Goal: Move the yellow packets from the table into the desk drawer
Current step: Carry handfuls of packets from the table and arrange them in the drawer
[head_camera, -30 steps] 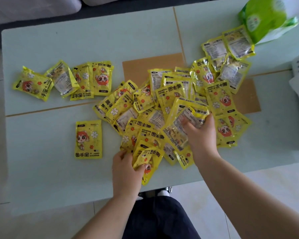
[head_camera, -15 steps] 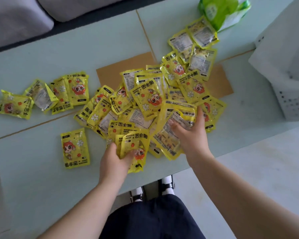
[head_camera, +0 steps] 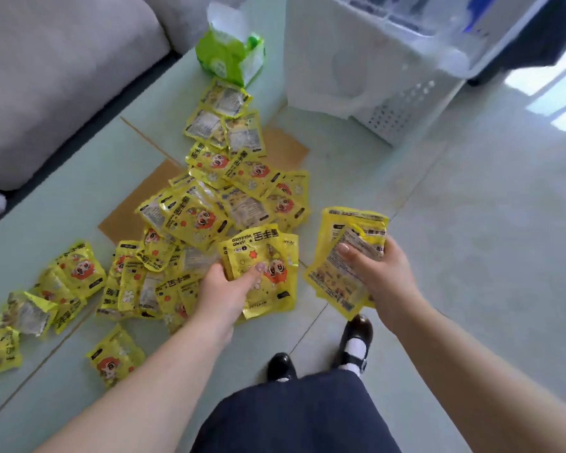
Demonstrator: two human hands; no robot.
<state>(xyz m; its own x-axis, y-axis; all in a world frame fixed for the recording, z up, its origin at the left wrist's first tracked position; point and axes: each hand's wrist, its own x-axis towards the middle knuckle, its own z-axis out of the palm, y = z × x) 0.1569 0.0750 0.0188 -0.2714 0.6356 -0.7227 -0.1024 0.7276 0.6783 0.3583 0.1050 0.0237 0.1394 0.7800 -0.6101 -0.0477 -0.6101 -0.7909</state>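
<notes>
A: How far along is it?
B: Barely begun. Most yellow packets [head_camera: 209, 217] still litter the table [head_camera: 79, 204]; no drawer visible

A: The hands?
B: Right hand [head_camera: 381, 273] clutches a stack [head_camera: 340, 266] past the near edge; left hand [head_camera: 224, 289] pinches one packet [head_camera: 268, 256]

A pale green table [head_camera: 79, 178] with thin brown seams and brown cardboard-coloured patches [head_camera: 134, 207]. Dozens of yellow packets [head_camera: 209, 204] lie scattered and overlapping across it, from the near left edge to the far end, where a green and white bag [head_camera: 226, 57] sits.
</notes>
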